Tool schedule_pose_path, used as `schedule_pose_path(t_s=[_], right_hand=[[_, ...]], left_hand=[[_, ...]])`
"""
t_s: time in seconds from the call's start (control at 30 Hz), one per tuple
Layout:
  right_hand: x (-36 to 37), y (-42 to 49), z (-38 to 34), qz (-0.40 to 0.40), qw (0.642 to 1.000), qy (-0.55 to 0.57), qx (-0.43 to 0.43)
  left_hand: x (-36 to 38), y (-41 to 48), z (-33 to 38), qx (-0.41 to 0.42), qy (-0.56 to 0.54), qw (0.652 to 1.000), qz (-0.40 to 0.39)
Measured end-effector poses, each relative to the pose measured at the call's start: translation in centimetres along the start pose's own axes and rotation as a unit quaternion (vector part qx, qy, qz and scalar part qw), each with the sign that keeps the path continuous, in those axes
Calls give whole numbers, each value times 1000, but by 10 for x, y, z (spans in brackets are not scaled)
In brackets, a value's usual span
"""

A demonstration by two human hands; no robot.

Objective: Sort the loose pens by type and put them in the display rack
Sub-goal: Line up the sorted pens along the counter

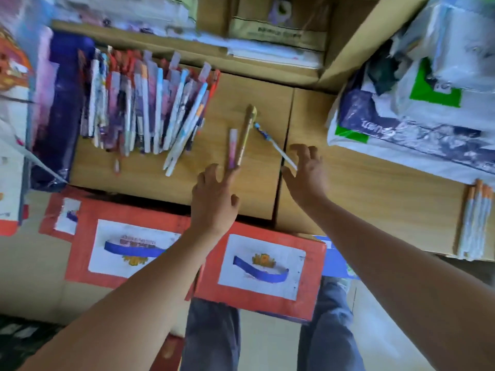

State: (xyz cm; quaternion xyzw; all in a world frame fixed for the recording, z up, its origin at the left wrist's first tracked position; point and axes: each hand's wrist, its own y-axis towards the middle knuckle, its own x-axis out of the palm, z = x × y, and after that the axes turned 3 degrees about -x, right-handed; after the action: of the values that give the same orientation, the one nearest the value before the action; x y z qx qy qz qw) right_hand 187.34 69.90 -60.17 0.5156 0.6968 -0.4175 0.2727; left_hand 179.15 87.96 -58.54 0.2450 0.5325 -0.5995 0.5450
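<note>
1. We saw three loose pens lying near the middle of the light wooden table (375, 199). They were a pink-and-purple packaged pen (232, 147), a tan pen with a yellowish cap (245, 137) touching it, and a slim blue-and-white pen (273, 143) angled off to the right.
2. The left hand (214, 196) reached in with its fingers (229, 175) spread and mostly straight. One fingertip touched the near ends of the pink-and-purple and tan pens, and the hand gripped nothing.
3. The right hand (308, 174) hovered over the near end of the slim pen with its fingers (312, 153) wide and slightly curved. As far as we could tell, it held nothing.
4. A heap of packaged pens (144, 108) sat toward the table's left edge, and a row of orange-capped white pens (475, 223) lay at its right edge. We could not tell which item was the display rack.
5. We judged that a pinch on the two touching pens could lift both at once and mix the types.
6. The slim pen crossed a seam in the table top, so we thought a careless nudge might roll it into the gap.
7. With both hands reaching at once, we thought either could knock the other's pen askew.
</note>
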Motion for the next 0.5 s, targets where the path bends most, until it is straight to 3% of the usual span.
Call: schedule_pose_path(t_s=[0.1,0.2,0.37,0.5], right_hand=[[19,12,-16,6,999,-12,52],[33,12,-35,-2,998,14,63],[48,10,-62,-24,997,68,35],[46,22,-74,-2,996,80,34]], left_hand=[[-3,9,-19,38,23,997,-55],[-5,14,-28,70,9,996,-51],[-21,19,-51,77,-46,996,31],[-40,32,-70,-28,-34,988,146]])
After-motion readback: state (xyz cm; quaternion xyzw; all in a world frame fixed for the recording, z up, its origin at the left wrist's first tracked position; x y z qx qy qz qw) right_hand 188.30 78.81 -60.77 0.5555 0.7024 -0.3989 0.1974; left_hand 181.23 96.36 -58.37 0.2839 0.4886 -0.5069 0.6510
